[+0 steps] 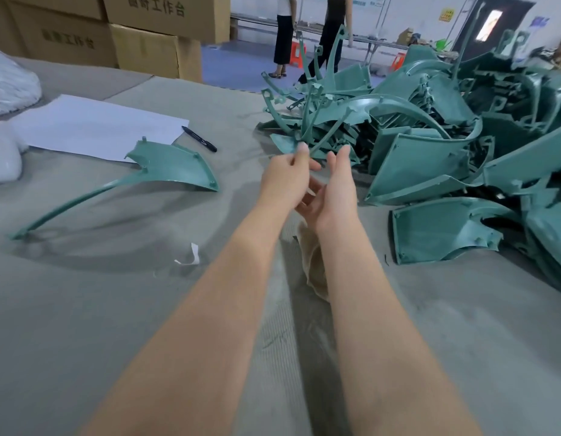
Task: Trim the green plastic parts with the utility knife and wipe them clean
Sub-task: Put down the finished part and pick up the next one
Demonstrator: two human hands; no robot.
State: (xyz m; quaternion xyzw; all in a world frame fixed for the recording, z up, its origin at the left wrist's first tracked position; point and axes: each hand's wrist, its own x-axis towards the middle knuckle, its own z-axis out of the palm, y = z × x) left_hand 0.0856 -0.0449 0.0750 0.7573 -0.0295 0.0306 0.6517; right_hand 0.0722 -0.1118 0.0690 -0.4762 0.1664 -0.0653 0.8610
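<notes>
Both arms reach forward over the grey padded surface (84,309). The left hand (287,180) has its fingers curled, thumb tip at the near edge of the heap of teal-green moulded plastic parts (430,136). I cannot tell whether it actually pinches a piece. The right hand (334,190) is just beside it, fingers released and roughly straight, pointing at the heap. A crumpled beige cloth (313,265) lies under the right forearm. One curved green plastic panel with a long tapering tail (166,168) lies apart to the left, near a white paper sheet (93,127) and a black marker pen (199,139). Brown cardboard boxes (147,36) are stacked behind.
</notes>
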